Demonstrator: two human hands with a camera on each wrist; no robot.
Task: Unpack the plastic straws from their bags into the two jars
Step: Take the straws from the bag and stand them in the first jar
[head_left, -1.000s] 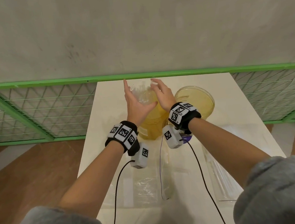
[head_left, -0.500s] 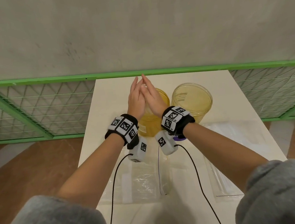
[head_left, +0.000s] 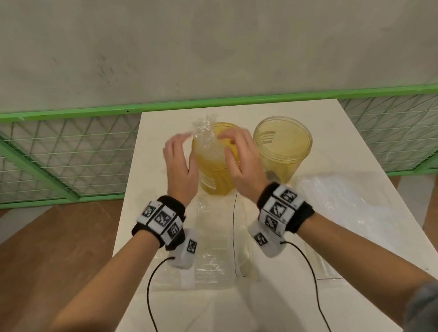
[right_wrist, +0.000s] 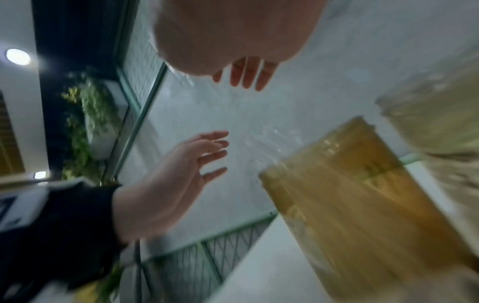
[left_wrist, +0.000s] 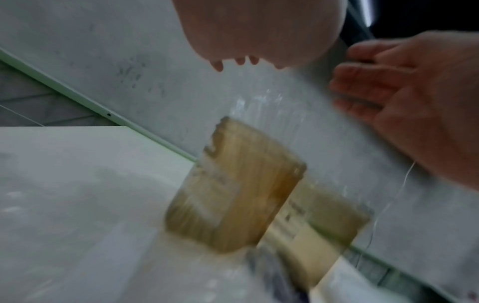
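my left hand (head_left: 178,166) and right hand (head_left: 241,158) hover either side of the yellow jar (head_left: 214,166), fingers loose and spread, gripping nothing. between them a clear bundle of straws (head_left: 206,137) stands upright in that jar, its crinkled top poking above the rim. i judge it light, slick and easily crushed, so i'd pinch it high on the crinkled top. second jar (head_left: 283,147) sits just right; flat bags (head_left: 210,256) lie nearer me on the table (head_left: 367,272).

Both wrist views are motion-blurred; the left jar (left_wrist: 233,196) perhaps holds straws, contents smeared.
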